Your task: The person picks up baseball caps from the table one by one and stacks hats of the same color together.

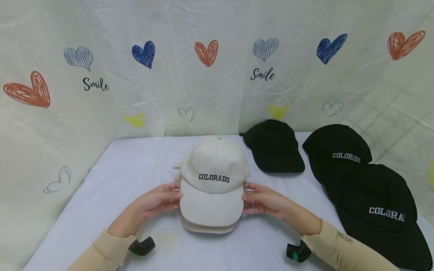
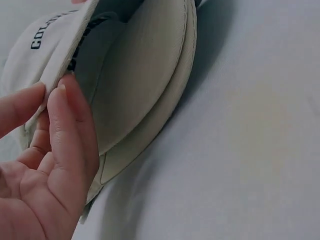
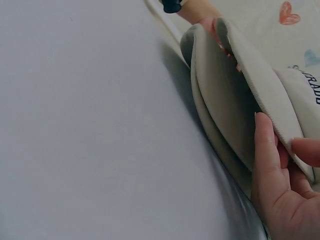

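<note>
While black wrist-worn devices (image 1: 141, 246) are carried just below the cuffs, the fingers are left clear for gripping. Just beyond, near the middle of the desk (image 1: 115, 184), the top white cap (image 1: 214, 180) is held by its peak: its left edge is pinched by the left hand (image 1: 162, 199) and its right edge by the right hand (image 1: 266, 199), with thumbs laid above and fingers tucked beneath. By this grip on opposite edges, the peak is probably kept steady, and the COLORADO lettering is left uncovered. Two lower peaks (image 2: 140, 70) are seen under it, lying closely one upon the other, with a gap left below the held peak. Their matching alignment would be explained by nested crowns, but how the crowns meet cannot be made out, as they are hidden. At the right, a large black cap (image 1: 379, 195) is partly covered by the sleeve (image 1: 342, 241), and behind it a second black cap (image 1: 339, 150) is overlapped in view; by being set aside, room is presumably left for both arms. Farther back, a plain-fronted black cap (image 1: 274, 146) is rested near the heart-printed backdrop (image 1: 223, 90), apart from the white ones.
</note>
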{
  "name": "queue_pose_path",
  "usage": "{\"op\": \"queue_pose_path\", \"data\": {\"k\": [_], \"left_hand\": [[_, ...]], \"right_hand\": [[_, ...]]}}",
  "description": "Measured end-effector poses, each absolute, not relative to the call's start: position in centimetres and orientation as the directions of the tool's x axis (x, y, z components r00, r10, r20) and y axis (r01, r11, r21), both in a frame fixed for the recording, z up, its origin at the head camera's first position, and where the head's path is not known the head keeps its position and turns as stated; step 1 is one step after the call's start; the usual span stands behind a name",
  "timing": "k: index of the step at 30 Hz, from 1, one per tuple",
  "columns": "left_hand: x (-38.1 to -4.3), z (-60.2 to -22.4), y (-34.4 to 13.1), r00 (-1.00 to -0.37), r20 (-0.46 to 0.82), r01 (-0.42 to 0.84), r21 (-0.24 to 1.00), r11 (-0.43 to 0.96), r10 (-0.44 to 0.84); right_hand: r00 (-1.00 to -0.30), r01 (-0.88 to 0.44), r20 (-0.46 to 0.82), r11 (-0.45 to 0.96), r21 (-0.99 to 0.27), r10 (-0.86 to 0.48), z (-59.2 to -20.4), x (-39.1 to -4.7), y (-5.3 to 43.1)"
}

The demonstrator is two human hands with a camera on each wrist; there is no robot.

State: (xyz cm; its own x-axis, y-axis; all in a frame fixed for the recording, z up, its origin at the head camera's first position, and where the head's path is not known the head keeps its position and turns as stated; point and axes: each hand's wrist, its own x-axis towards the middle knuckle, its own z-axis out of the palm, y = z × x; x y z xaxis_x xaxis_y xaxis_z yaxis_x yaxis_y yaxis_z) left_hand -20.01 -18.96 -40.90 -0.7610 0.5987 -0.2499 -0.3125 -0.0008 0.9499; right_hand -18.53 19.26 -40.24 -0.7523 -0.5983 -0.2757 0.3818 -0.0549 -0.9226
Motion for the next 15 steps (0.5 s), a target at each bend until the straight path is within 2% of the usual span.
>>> {"op": "queue_pose_path", "data": {"k": [7,15], "left_hand": [[-19.74,-41.15,-19.51,-0.751,-0.295,-0.314,0.947,0.073,0.591],[-20.01,-40.98,-19.17,-0.765,-0.324,-0.342,0.937,0.076,0.557]], "right_hand": [[-0.716,0.396,-0.298,-0.016,-0.918,-0.631,-40.61,-18.39,19.09],[-0.726,0.392,-0.302,-0.011,-0.920,-0.618,-40.73,-18.65,19.21]]}}
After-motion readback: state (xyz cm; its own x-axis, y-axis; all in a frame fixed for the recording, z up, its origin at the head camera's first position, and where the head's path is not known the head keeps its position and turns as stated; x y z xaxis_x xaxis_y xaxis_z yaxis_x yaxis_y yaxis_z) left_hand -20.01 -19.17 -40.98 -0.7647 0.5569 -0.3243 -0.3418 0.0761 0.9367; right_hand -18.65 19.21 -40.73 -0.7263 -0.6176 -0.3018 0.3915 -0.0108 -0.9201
